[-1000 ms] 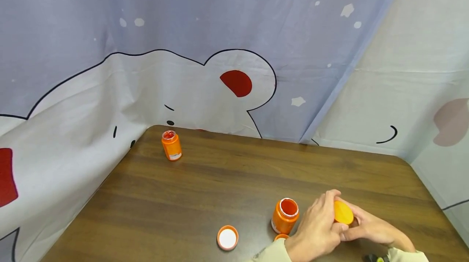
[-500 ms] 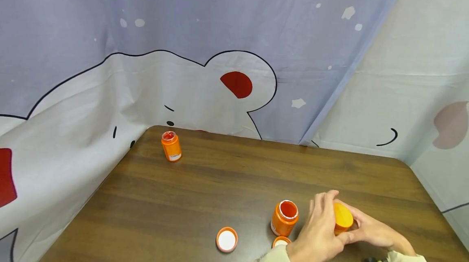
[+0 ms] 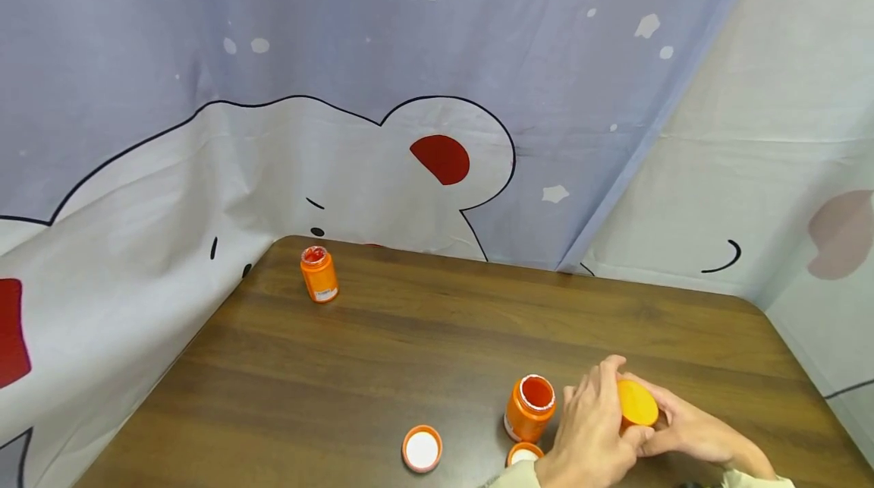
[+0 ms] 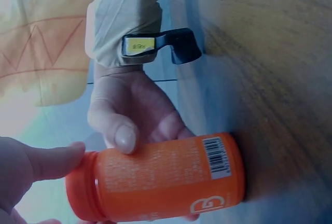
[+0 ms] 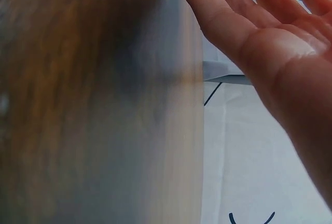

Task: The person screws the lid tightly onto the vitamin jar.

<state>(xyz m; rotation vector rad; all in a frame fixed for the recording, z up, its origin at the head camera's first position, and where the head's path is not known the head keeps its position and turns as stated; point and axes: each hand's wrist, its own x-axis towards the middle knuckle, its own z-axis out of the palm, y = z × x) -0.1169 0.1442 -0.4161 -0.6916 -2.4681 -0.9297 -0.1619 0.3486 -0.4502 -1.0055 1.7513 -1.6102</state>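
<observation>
An orange bottle (image 4: 166, 180), with a barcode on its label, stands upright between my two hands, its base close by the wooden table. Its orange lid (image 3: 638, 403) is on the bottle's top. My left hand (image 3: 590, 427) pinches the lid; in the left wrist view its thumb lies along the lid's side. Lower down, my right hand (image 3: 696, 431) grips the bottle's body, the thumb showing on the label side. In the right wrist view, the right palm (image 5: 280, 47) shows, while the bottle is out of sight.
Just left of my left hand stands an uncapped orange bottle (image 3: 529, 416). Two upturned lids with white insides, a nearer lid (image 3: 524, 454) and a left lid (image 3: 422, 448), lie on the table (image 3: 341, 366). Another uncapped bottle (image 3: 319, 275) stands by the far left corner.
The lid between my hands has tilted slightly and shifted a little left. My left hand's fingers have changed their hold around it. The uncapped bottles and loose lids stay put.
</observation>
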